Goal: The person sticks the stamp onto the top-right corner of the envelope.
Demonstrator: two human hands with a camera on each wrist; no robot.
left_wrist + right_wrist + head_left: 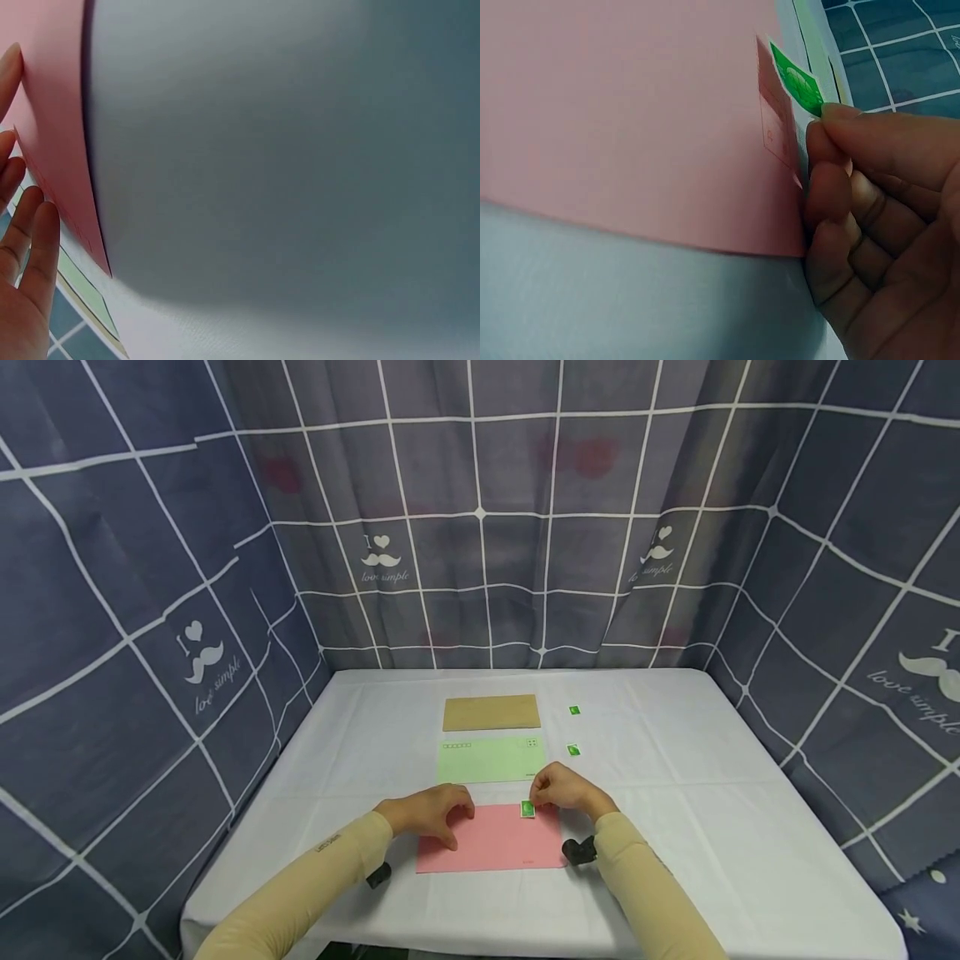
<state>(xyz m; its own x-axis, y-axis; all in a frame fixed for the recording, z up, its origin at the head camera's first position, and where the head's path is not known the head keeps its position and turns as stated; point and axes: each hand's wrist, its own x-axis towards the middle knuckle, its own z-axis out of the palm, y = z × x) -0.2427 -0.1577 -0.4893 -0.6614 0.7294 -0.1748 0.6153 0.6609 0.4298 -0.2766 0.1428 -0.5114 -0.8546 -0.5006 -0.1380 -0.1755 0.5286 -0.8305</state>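
A pink envelope [495, 847] lies flat near the table's front. My left hand [429, 812] rests on its left part, thumb and fingers spread apart; in the left wrist view the fingers [45, 244] look fairly straight at the envelope's edge. At the upper right corner, my right hand [566, 789] pinches a small green postage stamp [799, 81] between thumb and forefinger. The stamp is tilted, just over a printed box on the pink paper. Whether its lower edge touches the paper, I cannot tell.
Behind the pink envelope lie a light green envelope [487, 762] and, farther back, a brown envelope [491, 713]. Two more green stamps [573, 750] sit to their right on the white tablecloth [675, 843]. Dark checked curtains [517, 552] enclose the table's back and sides.
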